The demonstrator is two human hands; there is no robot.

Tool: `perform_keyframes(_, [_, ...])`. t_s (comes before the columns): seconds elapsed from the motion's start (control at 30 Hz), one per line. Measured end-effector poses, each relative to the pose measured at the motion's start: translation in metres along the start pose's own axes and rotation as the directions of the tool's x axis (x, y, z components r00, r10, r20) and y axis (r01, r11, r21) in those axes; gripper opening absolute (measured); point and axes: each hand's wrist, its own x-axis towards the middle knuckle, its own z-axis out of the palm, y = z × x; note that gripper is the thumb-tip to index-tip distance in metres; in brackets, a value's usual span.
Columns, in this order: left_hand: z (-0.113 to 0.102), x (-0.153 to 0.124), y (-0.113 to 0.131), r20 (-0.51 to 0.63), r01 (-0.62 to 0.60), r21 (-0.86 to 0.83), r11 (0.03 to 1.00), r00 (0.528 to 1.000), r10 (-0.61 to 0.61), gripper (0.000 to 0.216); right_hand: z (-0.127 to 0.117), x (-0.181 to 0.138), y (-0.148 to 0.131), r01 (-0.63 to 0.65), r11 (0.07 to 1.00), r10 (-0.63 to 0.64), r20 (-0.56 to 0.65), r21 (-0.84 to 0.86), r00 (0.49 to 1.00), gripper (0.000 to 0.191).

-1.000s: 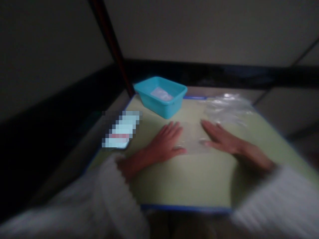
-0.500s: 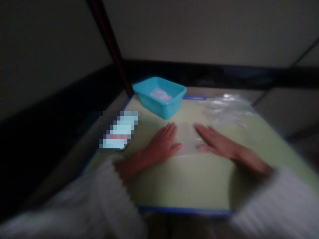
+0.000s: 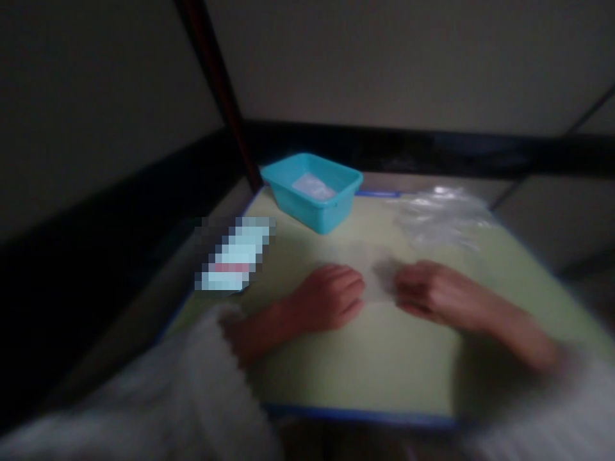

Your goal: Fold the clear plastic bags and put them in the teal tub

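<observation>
A flat, clear plastic bag [image 3: 377,289] lies on the table between my hands, its outline faint in the dim light. My left hand [image 3: 331,298] is closed at the bag's left near corner, thumb and fingers pressed together on the plastic. On the opposite side, my right hand [image 3: 430,291] has curled fingers pinched at the right edge of the bag, casting a shadow to its left. The fingertips of both hands are partly hidden and a little blurred.
A turquoise plastic basin [image 3: 331,214] with a whitish plastic packet [image 3: 313,186] inside stands at the back left. Crumpled clear plastic bags [image 3: 442,218] lie at the back right. A pixelated phone-like object [image 3: 237,256] rests near the left edge of the yellow-green table [image 3: 365,365].
Both hands were spread flat on the plastic; their fingers have now curled in and closed. They have drawn back slightly toward me, and the view has shifted a little.
</observation>
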Motion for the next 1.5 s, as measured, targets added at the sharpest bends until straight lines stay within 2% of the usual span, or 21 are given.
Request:
perform_keyframes(0.23, [0.005,-0.001,-0.004,-0.016,-0.02,0.024,1.0,1.0,0.02,0.017,0.007,0.003,-0.007,0.02,0.99,-0.026,-0.037,-0.141,0.999,0.021])
perform_keyframes(0.4, [0.004,-0.002,-0.004,-0.017,-0.023,0.013,1.0,1.0,0.023,0.019,0.006,0.003,-0.007,0.043,0.987,-0.056,-0.079,-0.156,0.995,0.023])
perform_keyframes(0.53, [0.005,-0.003,-0.005,-0.033,-0.016,-0.001,1.0,0.999,0.016,0.025,0.001,0.002,-0.005,0.018,0.995,-0.029,-0.12,-0.094,0.992,0.025])
perform_keyframes(0.67, [0.005,-0.003,-0.005,-0.052,-0.017,-0.003,1.0,0.999,0.017,0.028,0.001,0.0,0.0,-0.025,0.998,0.034,-0.179,0.055,0.983,0.034])
perform_keyframes(0.87, [0.003,-0.002,-0.006,-0.014,0.021,-0.004,1.0,1.0,-0.021,0.019,0.007,-0.001,0.008,-0.011,0.97,0.08,-0.275,0.244,0.958,0.033])
perform_keyframes(0.97, [0.003,-0.001,-0.01,-0.002,0.044,-0.011,0.999,0.999,-0.044,0.018,0.005,0.001,0.01,-0.005,0.964,0.093,-0.319,0.267,0.943,0.033])
perform_keyframes(1.1, [0.004,0.0,-0.016,-0.076,0.142,-0.112,0.984,0.986,-0.151,0.017,-0.002,0.002,0.011,-0.05,0.965,0.158,-0.419,0.258,0.894,0.026])
perform_keyframes(1.2, [0.002,0.002,-0.02,-0.133,0.26,-0.271,0.927,0.944,-0.303,0.019,-0.005,0.002,0.01,-0.112,0.942,0.26,-0.474,0.317,0.841,0.02])
perform_keyframes(1.33, [-0.005,0.005,-0.023,-0.151,0.369,-0.475,0.799,0.86,-0.487,0.019,-0.005,0.0,0.007,-0.235,0.867,0.433,-0.431,0.439,0.791,0.021])
perform_keyframes(1.43, [-0.012,0.007,-0.023,-0.08,0.401,-0.627,0.668,0.82,-0.567,0.024,-0.004,0.0,0.004,-0.278,0.799,0.53,-0.407,0.533,0.744,0.022])
perform_keyframes(1.5, [-0.016,0.008,-0.02,0.007,0.388,-0.76,0.522,0.807,-0.591,0.025,-0.005,0.001,0.001,-0.259,0.747,0.571,-0.392,0.612,0.721,0.023])
